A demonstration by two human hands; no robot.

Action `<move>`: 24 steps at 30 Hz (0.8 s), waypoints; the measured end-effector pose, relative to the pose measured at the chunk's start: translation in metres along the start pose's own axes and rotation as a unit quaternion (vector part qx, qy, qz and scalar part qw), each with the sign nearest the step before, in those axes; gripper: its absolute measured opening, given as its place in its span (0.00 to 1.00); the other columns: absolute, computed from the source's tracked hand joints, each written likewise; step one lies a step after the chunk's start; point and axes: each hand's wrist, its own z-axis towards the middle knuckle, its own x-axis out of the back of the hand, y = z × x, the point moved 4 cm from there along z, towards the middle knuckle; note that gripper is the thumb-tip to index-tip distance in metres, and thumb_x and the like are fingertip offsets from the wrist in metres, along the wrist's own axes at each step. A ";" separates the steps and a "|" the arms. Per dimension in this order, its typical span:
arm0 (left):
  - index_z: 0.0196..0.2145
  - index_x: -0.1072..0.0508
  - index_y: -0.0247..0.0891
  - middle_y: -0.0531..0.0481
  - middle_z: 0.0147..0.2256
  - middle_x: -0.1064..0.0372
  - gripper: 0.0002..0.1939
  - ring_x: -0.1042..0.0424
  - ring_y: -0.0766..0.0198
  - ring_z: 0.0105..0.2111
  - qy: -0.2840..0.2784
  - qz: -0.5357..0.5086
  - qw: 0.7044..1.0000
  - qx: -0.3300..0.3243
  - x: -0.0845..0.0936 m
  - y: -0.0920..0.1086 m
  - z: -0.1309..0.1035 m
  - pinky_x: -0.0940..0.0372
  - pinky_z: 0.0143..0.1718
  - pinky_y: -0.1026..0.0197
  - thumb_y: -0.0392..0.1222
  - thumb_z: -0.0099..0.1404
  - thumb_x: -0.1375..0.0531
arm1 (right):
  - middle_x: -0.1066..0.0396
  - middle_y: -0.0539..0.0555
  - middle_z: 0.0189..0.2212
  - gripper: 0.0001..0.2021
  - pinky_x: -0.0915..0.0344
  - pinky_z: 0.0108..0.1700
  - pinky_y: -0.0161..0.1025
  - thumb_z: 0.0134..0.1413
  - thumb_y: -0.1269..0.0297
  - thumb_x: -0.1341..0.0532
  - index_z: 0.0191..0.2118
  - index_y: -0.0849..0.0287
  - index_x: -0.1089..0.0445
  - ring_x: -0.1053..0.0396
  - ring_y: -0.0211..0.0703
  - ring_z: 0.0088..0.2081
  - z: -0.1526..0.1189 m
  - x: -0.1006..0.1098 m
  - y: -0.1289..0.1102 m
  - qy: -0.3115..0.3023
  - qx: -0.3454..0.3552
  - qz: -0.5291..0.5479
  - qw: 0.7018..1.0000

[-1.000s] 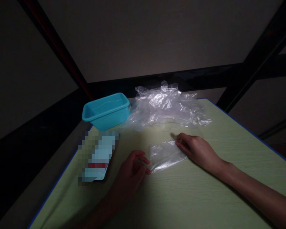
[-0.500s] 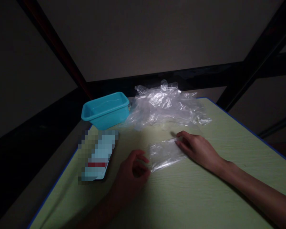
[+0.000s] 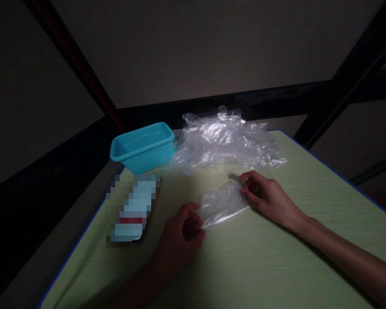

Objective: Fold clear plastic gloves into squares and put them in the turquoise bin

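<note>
A thin, clear plastic film (image 3: pixel 223 204), folded into a flat rectangle, lies on the table between my hands. My left hand (image 3: pixel 183 234) is curled at its lower left corner, thumb and fingers close together on that corner. At the right end, my right hand (image 3: pixel 270 197) has its thumb and a finger on the edge, with the index finger raised in an arch. Beyond them rests a crumpled pile of clear plastic gloves (image 3: pixel 225 141), some with finger-shaped ends showing.
A turquoise plastic basin (image 3: pixel 148 154) stands at the table's back left. In front of it lies a phone-like flat thing (image 3: pixel 135 206), blurred by pixels. The pale green table (image 3: pixel 244 266) has a blue edge, and a wall rises behind it.
My right hand has shifted slightly up and to the right, its fingers more arched. The film's upper edge now bends upward near the right. My left hand has barely moved.
</note>
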 end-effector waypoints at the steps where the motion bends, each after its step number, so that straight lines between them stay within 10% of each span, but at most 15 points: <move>1: 0.40 0.37 0.38 0.55 0.27 0.33 0.18 0.33 0.67 0.27 0.002 0.008 1.000 -0.002 0.001 0.001 0.000 0.37 0.30 0.65 0.31 0.49 0.42 | 0.36 0.49 0.20 0.09 0.44 0.22 0.34 0.51 0.64 0.47 0.38 0.60 0.38 0.39 0.38 0.20 0.000 0.000 0.000 -0.002 0.001 -0.002 1.000; 24: 0.42 0.38 0.37 0.57 0.24 0.38 0.15 0.36 0.65 0.25 0.015 0.065 0.998 0.015 0.000 0.004 0.001 0.40 0.29 0.63 0.35 0.55 0.47 | 0.28 0.58 0.30 0.12 0.39 0.27 0.37 0.55 0.68 0.49 0.44 0.65 0.37 0.32 0.42 0.25 -0.005 -0.007 0.003 -0.010 0.055 -0.137 0.989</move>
